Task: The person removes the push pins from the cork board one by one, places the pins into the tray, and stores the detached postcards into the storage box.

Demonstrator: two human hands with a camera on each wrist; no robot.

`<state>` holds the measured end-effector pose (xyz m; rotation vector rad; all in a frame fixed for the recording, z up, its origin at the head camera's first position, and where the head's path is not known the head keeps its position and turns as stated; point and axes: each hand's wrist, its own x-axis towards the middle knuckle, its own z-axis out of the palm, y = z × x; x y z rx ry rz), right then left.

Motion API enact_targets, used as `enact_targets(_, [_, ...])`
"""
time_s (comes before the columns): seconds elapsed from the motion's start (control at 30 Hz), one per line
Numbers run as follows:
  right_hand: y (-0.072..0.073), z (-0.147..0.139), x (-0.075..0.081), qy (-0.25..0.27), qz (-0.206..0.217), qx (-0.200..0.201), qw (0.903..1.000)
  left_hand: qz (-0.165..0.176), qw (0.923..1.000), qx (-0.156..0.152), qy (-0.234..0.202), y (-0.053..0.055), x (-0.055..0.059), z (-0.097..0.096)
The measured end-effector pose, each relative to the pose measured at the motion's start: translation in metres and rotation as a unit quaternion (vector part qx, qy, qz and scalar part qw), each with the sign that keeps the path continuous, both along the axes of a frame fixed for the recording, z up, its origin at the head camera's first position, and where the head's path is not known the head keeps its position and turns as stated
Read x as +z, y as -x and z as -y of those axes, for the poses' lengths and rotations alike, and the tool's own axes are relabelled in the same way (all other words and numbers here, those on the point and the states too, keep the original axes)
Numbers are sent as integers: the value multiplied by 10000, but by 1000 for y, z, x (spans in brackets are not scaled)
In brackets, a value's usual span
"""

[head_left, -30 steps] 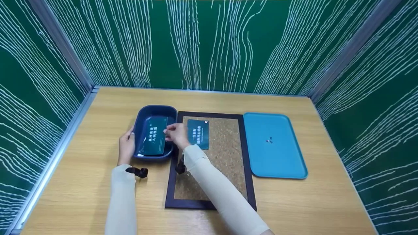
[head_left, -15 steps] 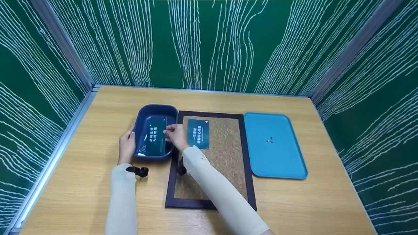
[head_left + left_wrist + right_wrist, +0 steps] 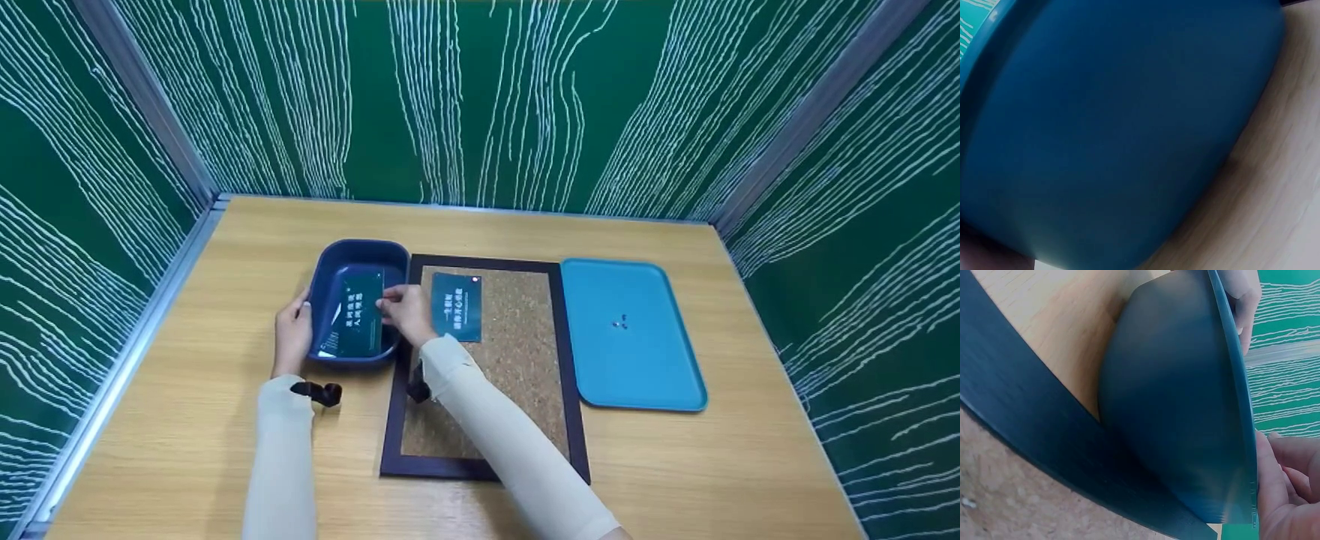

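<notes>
A dark blue basin (image 3: 358,360) stands on the table with a green card (image 3: 362,319) with white writing inside it. My left hand (image 3: 292,337) holds the basin's left wall, its thumb at the rim. At the basin's right rim, my right hand (image 3: 409,311) pinches the right edge of that card between thumb and fingers. The right wrist view shows my right fingers (image 3: 1292,481) just past the rim, but the card is hidden there. Another green card (image 3: 457,307) lies on the corkboard (image 3: 517,360), with a small pale pin (image 3: 475,279) at its top right corner.
The dark-framed corkboard lies flat, against or close beside the basin. To its right is a light blue tray (image 3: 637,367) with several tiny shiny bits (image 3: 620,322), too small to identify. Green walls (image 3: 517,105) with white lines enclose the wooden table (image 3: 150,420).
The card in the basin has tilted slightly, its left edge shifting to the right, so it looks narrower. Both hands have stayed almost in place.
</notes>
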<state>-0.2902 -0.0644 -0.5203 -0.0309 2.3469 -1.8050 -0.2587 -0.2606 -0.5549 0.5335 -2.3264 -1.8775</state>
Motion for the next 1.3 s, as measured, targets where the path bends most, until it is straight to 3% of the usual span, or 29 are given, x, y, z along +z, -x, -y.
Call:
enact_targets(0.47, [-2,-2,-2,-23,-161,131,9998,-235,9997,-53,107,1,-6,0])
enact_targets(1.3, [-1,-1,1,-163,-51,176,9997,-220,9997,-26,69,1,-4,1])
